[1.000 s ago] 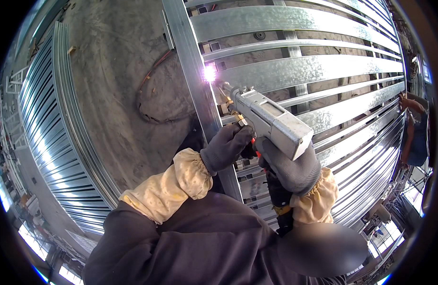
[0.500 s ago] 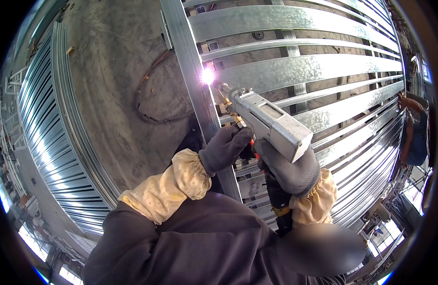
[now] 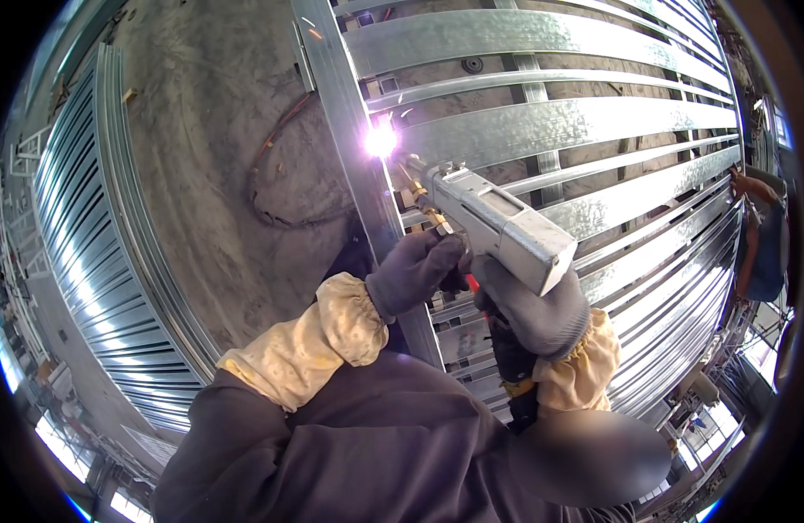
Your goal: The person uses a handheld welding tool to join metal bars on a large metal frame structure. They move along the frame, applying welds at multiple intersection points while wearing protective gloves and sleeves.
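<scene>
My right hand (image 3: 541, 315), in a grey glove, is closed round the grip of a silver, box-bodied welding gun (image 3: 507, 222). My left hand (image 3: 417, 275), gloved as well, is closed at the gun's front, just below a brass fitting (image 3: 437, 220); its fingertips are partly hidden. The gun's tip points up and left at a bright pinkish-white weld spot (image 3: 381, 141). That glare sits where a flat galvanized slat (image 3: 550, 125) meets the long side rail (image 3: 367, 174) of a metal frame. Sparks fly above it. The glare hides the joint itself.
A second slatted metal panel (image 3: 114, 261) stands at the left. A dark hose (image 3: 255, 187) curves over the concrete floor (image 3: 201, 131) between the two. At the far right edge another person (image 3: 759, 227) is beside the frame. A dark cable assembly (image 3: 517, 375) runs below my right hand.
The weld glare is larger, and sparks now fly up along the rail. Both hands and the welding gun have hardly moved.
</scene>
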### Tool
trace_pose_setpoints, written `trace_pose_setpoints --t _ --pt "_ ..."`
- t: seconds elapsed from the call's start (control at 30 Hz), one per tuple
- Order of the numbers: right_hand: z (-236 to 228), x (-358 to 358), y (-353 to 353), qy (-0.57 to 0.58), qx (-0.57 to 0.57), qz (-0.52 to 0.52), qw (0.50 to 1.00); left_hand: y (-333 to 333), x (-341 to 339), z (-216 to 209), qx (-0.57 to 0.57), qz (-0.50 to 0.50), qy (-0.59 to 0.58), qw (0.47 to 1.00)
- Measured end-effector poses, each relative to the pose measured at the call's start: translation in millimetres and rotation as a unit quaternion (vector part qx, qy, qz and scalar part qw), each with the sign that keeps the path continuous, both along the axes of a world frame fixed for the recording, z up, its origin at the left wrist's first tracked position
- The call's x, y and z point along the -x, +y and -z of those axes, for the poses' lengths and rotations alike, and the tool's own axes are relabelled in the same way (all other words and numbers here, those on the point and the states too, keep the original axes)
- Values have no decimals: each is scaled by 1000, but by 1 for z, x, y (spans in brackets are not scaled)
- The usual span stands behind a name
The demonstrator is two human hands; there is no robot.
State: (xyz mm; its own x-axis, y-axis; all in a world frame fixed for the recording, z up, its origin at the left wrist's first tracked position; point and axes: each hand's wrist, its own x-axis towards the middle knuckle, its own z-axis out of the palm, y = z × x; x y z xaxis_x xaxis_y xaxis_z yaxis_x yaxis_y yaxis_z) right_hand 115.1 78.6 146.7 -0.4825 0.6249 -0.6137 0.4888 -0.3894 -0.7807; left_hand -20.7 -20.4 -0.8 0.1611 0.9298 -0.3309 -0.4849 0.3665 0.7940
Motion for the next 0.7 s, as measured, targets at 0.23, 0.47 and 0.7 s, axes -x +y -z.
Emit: trace_pose_setpoints --t 0.23,0.47,0.7 --pt "-6 -11 -5 42 9 62 997 4 -1 -18 46 36 -22 998" --pt "-37 -33 -22 87 63 180 978 -7 -15 -51 43 21 -47 998" --pt "-77 -76 -67 151 2 234 961 -20 -4 -95 0 -72 -122 990"
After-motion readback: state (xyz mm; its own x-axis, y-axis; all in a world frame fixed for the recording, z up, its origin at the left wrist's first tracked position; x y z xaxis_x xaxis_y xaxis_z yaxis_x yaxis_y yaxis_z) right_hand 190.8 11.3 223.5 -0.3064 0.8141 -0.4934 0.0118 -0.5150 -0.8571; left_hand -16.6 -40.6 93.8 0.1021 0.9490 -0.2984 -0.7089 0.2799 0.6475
